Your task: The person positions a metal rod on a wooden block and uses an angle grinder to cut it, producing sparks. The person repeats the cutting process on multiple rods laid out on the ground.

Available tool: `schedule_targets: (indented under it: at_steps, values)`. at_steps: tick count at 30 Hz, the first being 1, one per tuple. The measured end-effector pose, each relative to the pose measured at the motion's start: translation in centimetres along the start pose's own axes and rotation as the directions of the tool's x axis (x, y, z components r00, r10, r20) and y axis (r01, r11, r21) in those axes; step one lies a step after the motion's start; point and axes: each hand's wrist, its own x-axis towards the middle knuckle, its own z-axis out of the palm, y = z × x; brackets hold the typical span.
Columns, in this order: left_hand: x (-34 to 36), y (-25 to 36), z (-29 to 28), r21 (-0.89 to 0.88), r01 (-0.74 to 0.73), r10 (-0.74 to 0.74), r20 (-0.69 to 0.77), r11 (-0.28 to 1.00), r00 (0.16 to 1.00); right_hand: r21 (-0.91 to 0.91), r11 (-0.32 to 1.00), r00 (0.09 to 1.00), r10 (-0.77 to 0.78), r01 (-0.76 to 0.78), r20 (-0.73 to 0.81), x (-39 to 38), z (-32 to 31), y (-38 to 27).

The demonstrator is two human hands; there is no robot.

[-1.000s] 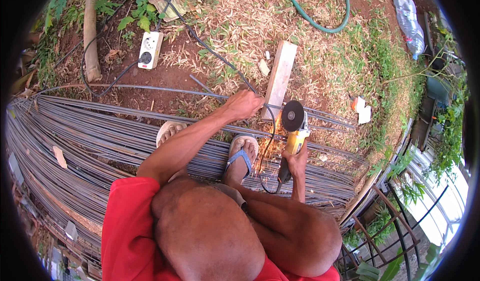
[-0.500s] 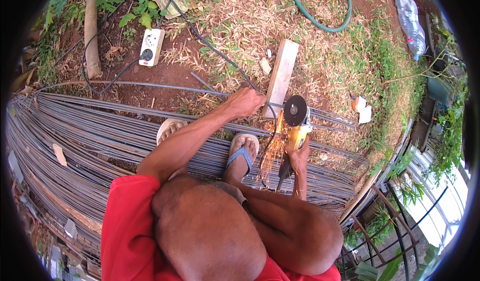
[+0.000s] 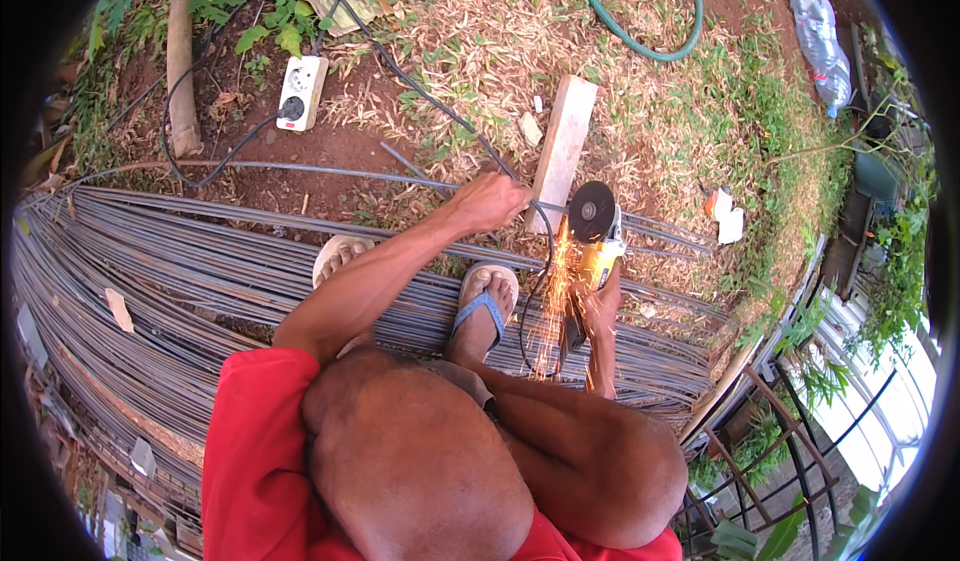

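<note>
My left hand (image 3: 492,203) is closed round a thin steel rod (image 3: 340,171) that lies across the ground, at the near end of a wooden plank (image 3: 566,136). My right hand (image 3: 601,309) grips a yellow and black angle grinder (image 3: 600,263). Its dark cutting disc (image 3: 592,212) stands against the rod just right of the plank; the exact contact point is hidden by the disc. Orange sparks (image 3: 550,326) stream from there toward my lap, passing right of my sandalled foot (image 3: 487,306). A black cable (image 3: 437,108) runs close by my left hand.
Many long steel rods (image 3: 170,271) lie bundled under and beside my feet. A white socket strip (image 3: 302,93) with a black plug sits at the upper left. Farther off are a green hose (image 3: 640,53), a plastic bottle (image 3: 822,56) and a metal frame (image 3: 770,441) at the lower right.
The spark stream has grown thicker and brighter. The grinder's disc has shifted very slightly away from me, while my left hand stays in place on the rod.
</note>
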Motion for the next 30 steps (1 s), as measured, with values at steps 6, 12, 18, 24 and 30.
schedule_targets:
  at_steps: [6, 12, 18, 24, 30]
  values:
    - [-0.5, 0.2, -0.9, 0.031, 0.031, -0.032, 0.028, 0.999, 0.999, 0.103, 0.995, 0.998, 0.012, -0.019, 0.066, -0.2, 0.3, 0.4]
    - [-0.1, 0.1, -0.2, 0.021, 0.022, -0.023, 0.039, 1.000, 0.999, -0.007, 0.999, 0.997, 0.047, -0.047, 0.061, -1.9, -0.4, -1.0]
    - [0.0, -0.4, 0.6, -0.003, 0.015, -0.015, -0.018, 1.000, 1.000, 0.087, 0.995, 0.998, 0.035, -0.040, 0.059, -0.9, -0.3, -0.1]
    - [-1.0, -0.8, 0.0, 0.007, 0.029, -0.028, -0.054, 1.000, 0.998, -0.010, 1.000, 0.998, 0.005, -0.005, 0.061, 0.6, 0.6, -0.4]
    - [-0.1, -0.4, 0.4, -0.041, 0.029, -0.028, 0.005, 0.999, 1.000, 0.016, 0.998, 0.996, 0.066, -0.067, 0.068, -1.6, -0.4, 0.3]
